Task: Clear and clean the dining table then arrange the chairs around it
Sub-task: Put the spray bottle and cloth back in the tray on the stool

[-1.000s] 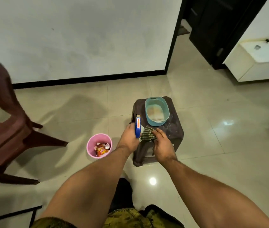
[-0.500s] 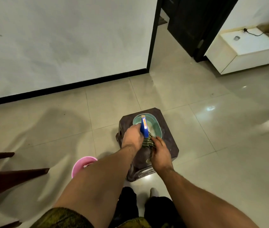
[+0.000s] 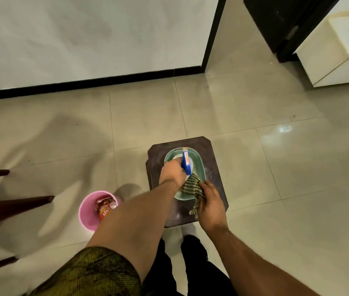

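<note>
Just below the middle of the frame, a dark brown square plastic stool stands on the glossy beige tiled floor, and a teal oval plastic basin sits on its top. The person's left hand is above the basin, its fingers curled round a blue spray bottle with an orange-and-white label, which stands roughly upright over the basin's middle. Right beside it, toward the lower right, the right hand grips a green-and-cream striped cloth; the cloth is bunched in the fingers and drapes across the basin's near rim. To the lower left of the stool, a round pink plastic bin stands on the floor with red snack wrappers inside, partly hidden by the left forearm. Dark brown chair legs jut in from the left edge. A white cabinet stands in the upper right corner.
</note>
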